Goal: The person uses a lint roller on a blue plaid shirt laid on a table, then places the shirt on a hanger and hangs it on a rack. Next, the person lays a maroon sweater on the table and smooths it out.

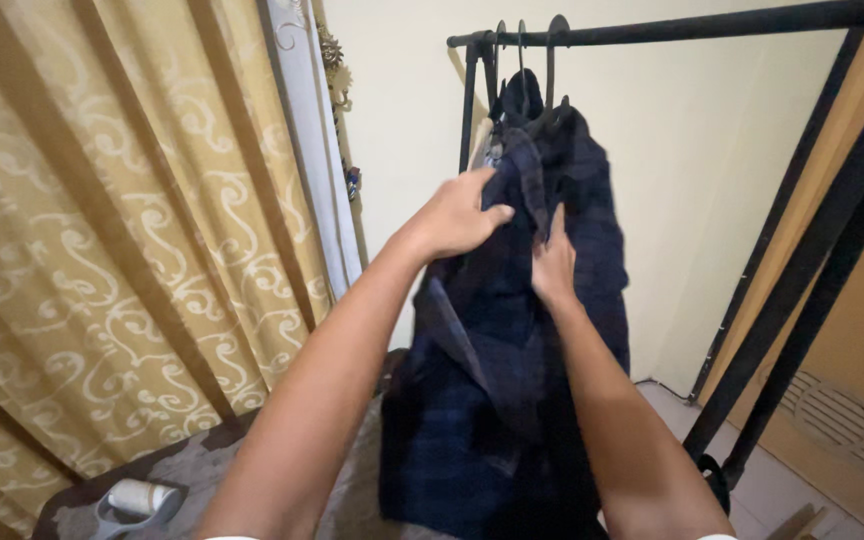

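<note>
1. The left hand (455,215) reaches up and forward to a dark navy plaid shirt (512,330), its fingers curled over a fold of cloth near the collar – it grasps the fabric there
2. The right hand (553,265) lies against the front of the same shirt just below and to the right of the left hand; the fingers point upward and press into the cloth, but whether they pinch it or only rest on it cannot be told, since the fingertips sink into the dark folds
3. The shirt hangs from a black hanger (555,60) hooked over a black clothes rail (672,28) that runs across the top of the view; its lower part drapes down between the two forearms
4. Further hanger hooks sit on the rail just to the left of that one, close to the rail's left upright (469,100), with more dark cloth bunched beneath them
5. The rack's right-hand black posts (812,270) slant down to the tiled floor (772,490) – a cream wall (712,180) stands behind
6. To the left hangs a gold curtain (102,220) with a pale scroll pattern, and beside it a white frame edge (312,140)
7. At the bottom left, on a grey patterned surface (202,470), lies a small white and grey appliance (137,498), well apart from both hands
</note>
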